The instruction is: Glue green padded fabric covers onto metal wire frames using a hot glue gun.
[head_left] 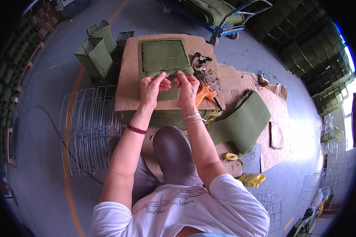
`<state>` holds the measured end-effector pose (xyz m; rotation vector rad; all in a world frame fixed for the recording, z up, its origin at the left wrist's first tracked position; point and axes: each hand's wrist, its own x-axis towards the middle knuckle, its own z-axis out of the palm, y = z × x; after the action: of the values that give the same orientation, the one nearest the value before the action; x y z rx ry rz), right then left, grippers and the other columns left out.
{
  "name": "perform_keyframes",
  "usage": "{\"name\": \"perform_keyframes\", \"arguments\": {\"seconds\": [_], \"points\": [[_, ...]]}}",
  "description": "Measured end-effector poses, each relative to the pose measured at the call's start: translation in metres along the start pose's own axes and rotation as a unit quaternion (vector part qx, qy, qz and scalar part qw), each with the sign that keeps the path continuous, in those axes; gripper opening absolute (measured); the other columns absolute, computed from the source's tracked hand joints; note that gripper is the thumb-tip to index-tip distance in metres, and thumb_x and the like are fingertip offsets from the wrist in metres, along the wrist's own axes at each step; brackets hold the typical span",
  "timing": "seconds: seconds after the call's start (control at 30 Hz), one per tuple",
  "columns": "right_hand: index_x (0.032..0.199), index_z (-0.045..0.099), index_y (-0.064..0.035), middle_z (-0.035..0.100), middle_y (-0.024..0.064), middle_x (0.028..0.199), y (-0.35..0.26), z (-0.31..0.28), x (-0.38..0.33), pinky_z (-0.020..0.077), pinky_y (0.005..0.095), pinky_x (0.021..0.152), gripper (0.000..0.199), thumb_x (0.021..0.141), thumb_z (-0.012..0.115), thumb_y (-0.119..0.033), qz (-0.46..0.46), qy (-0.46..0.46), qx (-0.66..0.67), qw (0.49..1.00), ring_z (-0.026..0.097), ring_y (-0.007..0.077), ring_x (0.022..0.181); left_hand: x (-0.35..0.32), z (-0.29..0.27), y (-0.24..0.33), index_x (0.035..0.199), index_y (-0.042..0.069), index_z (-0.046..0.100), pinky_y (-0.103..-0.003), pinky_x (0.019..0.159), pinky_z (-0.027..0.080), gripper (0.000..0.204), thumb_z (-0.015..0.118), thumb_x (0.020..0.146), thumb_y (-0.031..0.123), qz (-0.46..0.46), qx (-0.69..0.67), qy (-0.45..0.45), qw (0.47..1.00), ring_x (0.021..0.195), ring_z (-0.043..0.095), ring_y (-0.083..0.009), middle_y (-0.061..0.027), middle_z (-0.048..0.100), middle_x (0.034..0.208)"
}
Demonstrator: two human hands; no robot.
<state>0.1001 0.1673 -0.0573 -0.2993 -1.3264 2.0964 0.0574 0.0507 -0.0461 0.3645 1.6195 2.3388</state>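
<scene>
Both hands work close together at the near edge of a square green felt panel lying flat on a low padded work block. Her left hand pinches the panel's folded lower border between thumb and fingers, and the right hand does the same just beside it, fingertips curled down onto the felt, so the edge looks to be held flat and taut between the two grips. The panel sits square in the middle of the block, directly in front of the person's knees, which puts it within easy reach of both arms.

An orange glue gun lies on the block just right of the right hand, close enough to grab without shifting, beside a dark crusted mess of old glue. A stack of cut green felt sheets rests on cardboard to the right, and a pile of wire frames lies on the floor to the left, near several finished green felt boxes. A yellow bottle stands on the floor by the right knee.
</scene>
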Motion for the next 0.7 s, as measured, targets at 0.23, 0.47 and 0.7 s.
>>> {"name": "perform_keyframes", "arguments": {"seconds": [0.23, 0.47, 0.7], "points": [[0.076, 0.062, -0.0017, 0.063, 0.0048, 0.067, -0.003, -0.017, 0.000, 0.0400, 0.0219, 0.053, 0.020, 0.088, 0.059, -0.018, 0.026, -0.015, 0.019, 0.999, 0.054, 0.0098, 0.054, -0.004, -0.008, 0.005, 0.087, -0.004, 0.066, -0.024, 0.056, 0.053, 0.029, 0.060, 0.088, 0.024, -0.005, 0.010, -0.025, 1.000, 0.058, 0.064, -0.0152, -0.0103, 0.066, 0.070], [0.068, 0.059, -0.0023, 0.059, 0.0040, 0.060, -0.005, -0.019, 0.006, 0.0388, 0.0222, 0.051, 0.024, 0.088, 0.056, -0.016, -0.009, -0.015, -0.016, 1.000, 0.050, 0.0092, 0.050, -0.004, -0.011, 0.005, 0.084, -0.005, 0.066, -0.024, 0.053, 0.053, 0.030, 0.059, 0.089, 0.023, -0.008, -0.002, -0.009, 1.000, 0.056, 0.064, -0.0154, -0.0111, 0.065, 0.068], [0.068, 0.059, -0.0014, 0.055, 0.0026, 0.056, -0.001, -0.017, 0.009, 0.0354, 0.0213, 0.046, 0.023, 0.087, 0.058, -0.014, -0.014, 0.015, -0.014, 1.000, 0.046, 0.0079, 0.047, -0.002, -0.009, 0.002, 0.087, -0.003, 0.066, -0.022, 0.053, 0.052, 0.028, 0.060, 0.089, 0.024, -0.006, 0.009, -0.003, 1.000, 0.056, 0.063, -0.0134, -0.0090, 0.065, 0.068]]}}
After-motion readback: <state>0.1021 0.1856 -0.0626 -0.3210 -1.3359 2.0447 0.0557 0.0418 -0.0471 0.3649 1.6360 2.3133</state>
